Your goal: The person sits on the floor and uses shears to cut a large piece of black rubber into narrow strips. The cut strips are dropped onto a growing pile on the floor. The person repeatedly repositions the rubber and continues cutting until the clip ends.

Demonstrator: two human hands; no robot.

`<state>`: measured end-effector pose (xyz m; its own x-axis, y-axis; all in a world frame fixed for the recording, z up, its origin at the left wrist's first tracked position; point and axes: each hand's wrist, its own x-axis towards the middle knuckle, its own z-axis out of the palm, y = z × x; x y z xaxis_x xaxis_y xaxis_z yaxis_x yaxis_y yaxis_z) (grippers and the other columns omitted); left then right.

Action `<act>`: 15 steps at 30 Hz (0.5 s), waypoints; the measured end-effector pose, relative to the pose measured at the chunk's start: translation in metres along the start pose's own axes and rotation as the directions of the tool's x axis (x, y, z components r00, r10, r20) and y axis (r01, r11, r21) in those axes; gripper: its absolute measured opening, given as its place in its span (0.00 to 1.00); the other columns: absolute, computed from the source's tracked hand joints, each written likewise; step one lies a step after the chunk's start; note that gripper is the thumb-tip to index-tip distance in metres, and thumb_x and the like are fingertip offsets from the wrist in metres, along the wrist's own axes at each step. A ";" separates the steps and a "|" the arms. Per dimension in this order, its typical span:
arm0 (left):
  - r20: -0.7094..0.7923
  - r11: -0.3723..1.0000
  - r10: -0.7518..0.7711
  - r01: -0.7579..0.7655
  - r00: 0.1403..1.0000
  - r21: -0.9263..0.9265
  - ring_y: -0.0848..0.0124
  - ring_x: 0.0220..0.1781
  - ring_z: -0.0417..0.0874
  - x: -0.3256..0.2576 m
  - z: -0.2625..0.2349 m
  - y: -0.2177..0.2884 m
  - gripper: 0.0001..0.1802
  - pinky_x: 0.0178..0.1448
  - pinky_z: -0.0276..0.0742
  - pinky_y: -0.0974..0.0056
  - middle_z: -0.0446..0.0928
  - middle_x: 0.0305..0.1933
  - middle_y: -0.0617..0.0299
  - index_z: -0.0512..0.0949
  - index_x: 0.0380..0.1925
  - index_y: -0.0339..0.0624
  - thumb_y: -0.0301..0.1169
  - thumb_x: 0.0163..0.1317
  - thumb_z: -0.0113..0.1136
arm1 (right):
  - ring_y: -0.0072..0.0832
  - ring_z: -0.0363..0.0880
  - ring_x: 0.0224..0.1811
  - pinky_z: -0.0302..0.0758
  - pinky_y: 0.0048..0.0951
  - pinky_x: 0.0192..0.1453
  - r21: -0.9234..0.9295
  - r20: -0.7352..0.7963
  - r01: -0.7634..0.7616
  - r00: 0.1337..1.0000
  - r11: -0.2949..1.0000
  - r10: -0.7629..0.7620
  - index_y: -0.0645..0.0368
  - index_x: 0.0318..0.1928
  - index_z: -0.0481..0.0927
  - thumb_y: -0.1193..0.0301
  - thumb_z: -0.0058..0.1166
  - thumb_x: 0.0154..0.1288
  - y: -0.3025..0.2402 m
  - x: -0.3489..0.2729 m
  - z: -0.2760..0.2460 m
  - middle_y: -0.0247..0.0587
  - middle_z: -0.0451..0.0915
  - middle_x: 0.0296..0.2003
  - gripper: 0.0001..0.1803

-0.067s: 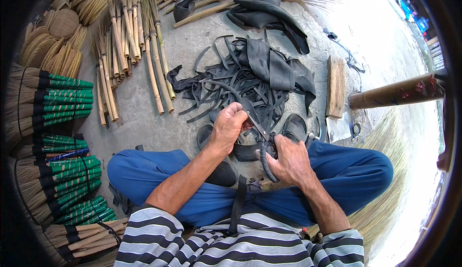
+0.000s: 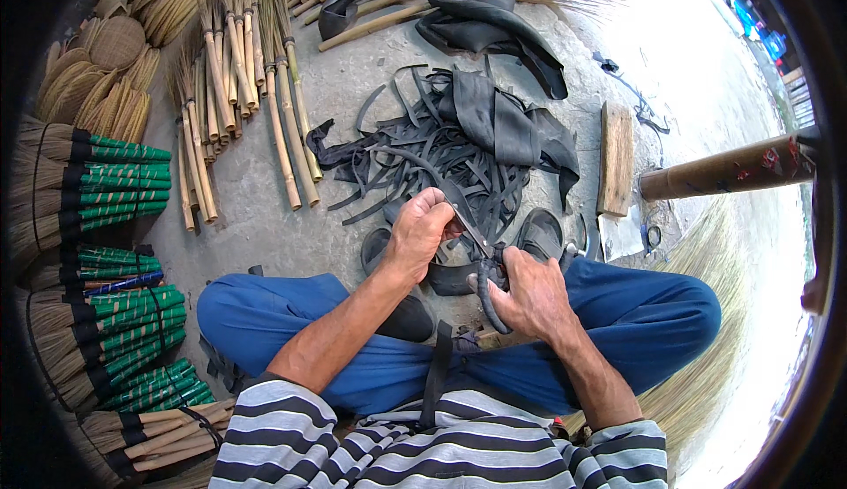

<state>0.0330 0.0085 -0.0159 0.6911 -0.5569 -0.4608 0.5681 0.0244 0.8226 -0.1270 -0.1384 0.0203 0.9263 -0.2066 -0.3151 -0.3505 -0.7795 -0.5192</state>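
My left hand [image 2: 418,235] is closed, its thumb and fingers pinching a black rubber strip [image 2: 453,194]. My right hand [image 2: 535,293] grips a pair of scissors [image 2: 490,302] by its dark, wrapped-looking handles. The blades point up and left, lying against the rubber beside my left fingertips; whether they are parted there is hard to see. A wider band of black rubber [image 2: 450,280] hangs below, between my hands. Just beyond them, a heap of cut rubber strips [image 2: 415,164] spreads over the concrete floor, with a broad folded rubber piece [image 2: 516,132] on top.
Green-wrapped broom bundles [image 2: 132,185] line the left side, with bamboo-handled brooms [image 2: 284,136] farther off. A long curved rubber piece [image 2: 529,44] lies at the back. To the right are a wooden block [image 2: 615,158] and a brown pole [image 2: 728,176]. My crossed legs [image 2: 644,304] frame the work.
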 end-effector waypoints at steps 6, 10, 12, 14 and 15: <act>0.054 0.998 -0.015 0.012 0.998 0.069 0.79 0.33 0.79 -0.004 0.003 -0.003 0.06 0.41 0.75 0.71 0.82 0.33 0.67 0.81 0.36 0.41 0.28 0.70 0.55 | 0.52 0.82 0.39 0.69 0.52 0.49 0.009 -0.033 0.008 0.999 1.000 -0.008 0.64 0.38 0.75 0.38 0.57 0.71 -0.001 -0.001 0.000 0.55 0.83 0.34 0.35; 0.072 0.996 -0.064 0.059 0.995 0.063 0.79 0.34 0.80 -0.003 0.000 -0.001 0.05 0.41 0.77 0.70 0.83 0.34 0.67 0.81 0.37 0.43 0.29 0.71 0.56 | 0.55 0.83 0.35 0.74 0.54 0.44 0.072 0.045 -0.031 0.999 0.997 0.028 0.65 0.36 0.75 0.39 0.57 0.72 -0.003 -0.002 -0.005 0.59 0.81 0.30 0.35; 0.053 0.995 -0.100 0.099 0.994 0.031 0.78 0.34 0.81 -0.003 -0.001 -0.001 0.05 0.43 0.79 0.69 0.83 0.34 0.66 0.80 0.37 0.43 0.29 0.71 0.56 | 0.56 0.83 0.34 0.76 0.54 0.41 0.101 0.083 -0.049 0.996 0.994 0.041 0.66 0.35 0.75 0.42 0.58 0.73 -0.003 -0.002 -0.008 0.60 0.80 0.28 0.33; 0.019 0.988 -0.145 0.145 0.989 -0.042 0.77 0.34 0.82 -0.003 -0.002 -0.002 0.04 0.45 0.82 0.68 0.83 0.35 0.66 0.79 0.38 0.44 0.29 0.71 0.56 | 0.56 0.83 0.32 0.77 0.54 0.39 0.123 0.103 -0.051 0.994 0.991 0.039 0.66 0.33 0.75 0.45 0.59 0.73 -0.004 -0.003 -0.008 0.61 0.80 0.27 0.31; -0.007 0.989 -0.135 0.135 0.991 -0.055 0.77 0.34 0.83 -0.003 -0.002 -0.003 0.04 0.46 0.82 0.67 0.83 0.35 0.66 0.78 0.38 0.45 0.30 0.71 0.55 | 0.56 0.83 0.32 0.77 0.54 0.39 0.118 0.101 -0.044 0.994 0.992 0.032 0.66 0.34 0.75 0.46 0.59 0.73 -0.004 -0.003 -0.008 0.60 0.80 0.27 0.30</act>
<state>0.0302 0.0118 -0.0174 0.6112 -0.5490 -0.5702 0.6798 -0.0048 0.7334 -0.1274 -0.1397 0.0295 0.8958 -0.1706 -0.4104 -0.4047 -0.6945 -0.5949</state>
